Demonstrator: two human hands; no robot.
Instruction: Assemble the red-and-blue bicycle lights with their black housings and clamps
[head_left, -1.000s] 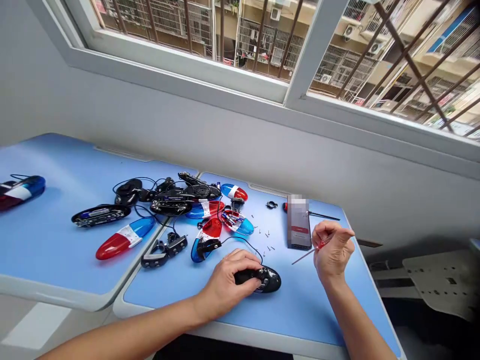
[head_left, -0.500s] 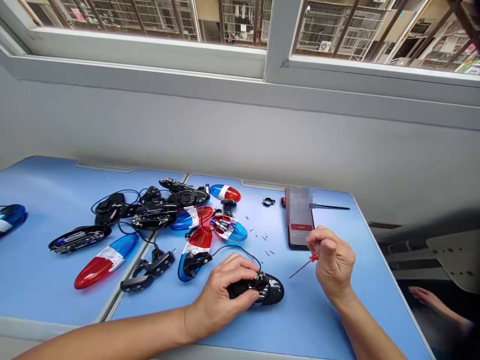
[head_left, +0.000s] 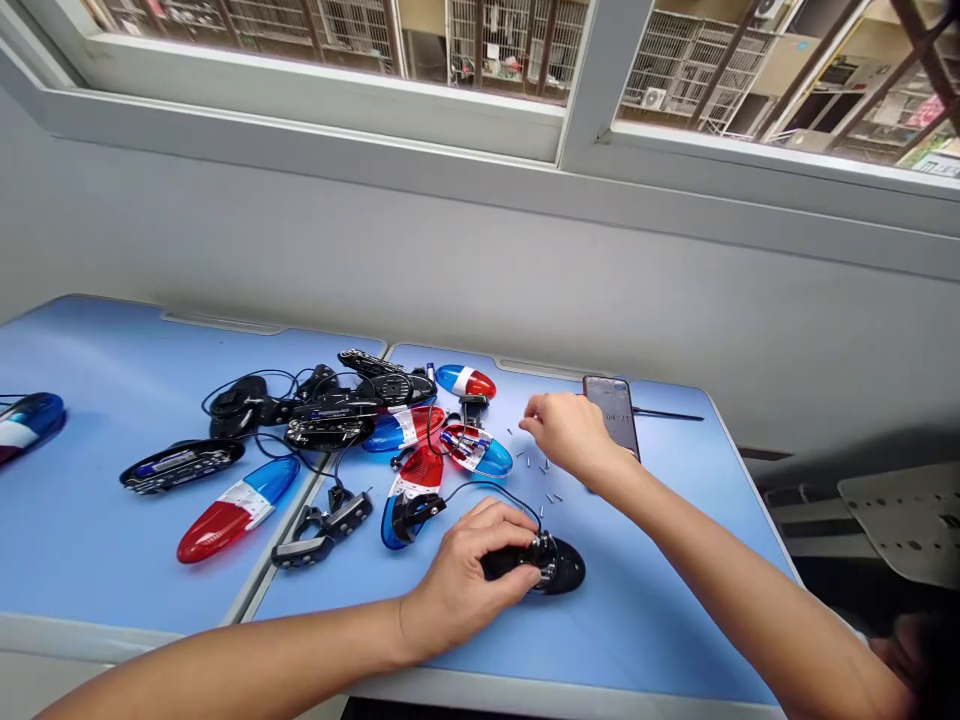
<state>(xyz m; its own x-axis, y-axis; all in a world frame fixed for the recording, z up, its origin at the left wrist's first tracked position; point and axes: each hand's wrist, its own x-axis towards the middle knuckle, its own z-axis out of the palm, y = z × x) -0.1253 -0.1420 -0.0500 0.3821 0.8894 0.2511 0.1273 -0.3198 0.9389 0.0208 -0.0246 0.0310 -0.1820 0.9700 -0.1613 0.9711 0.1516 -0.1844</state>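
Observation:
My left hand [head_left: 472, 565] is closed around a black oval bike-light base [head_left: 566, 568] lying on the blue table, thumb and fingers at the bracket on its top. A thin black cable [head_left: 487, 487] runs from that base to a small black clamp switch [head_left: 416, 512]. My right hand [head_left: 566, 430] is over the table near the phone, its fingers curled together, and what they hold, if anything, is hidden. No screwdriver with a red handle shows now. Small silver screws [head_left: 551, 497] lie scattered below my right hand.
Left of my hands lie several red, white and blue lamp covers [head_left: 236, 510] and black bases with cables [head_left: 330, 425]. A phone [head_left: 615, 420] and a dark rod [head_left: 670, 414] are at the back right. The table [head_left: 675, 660] meets a wall under a window.
My right hand has moved left and away from me, past the phone; the red-handled screwdriver it held is no longer visible. My left hand stays on the base. The view has shifted slightly.

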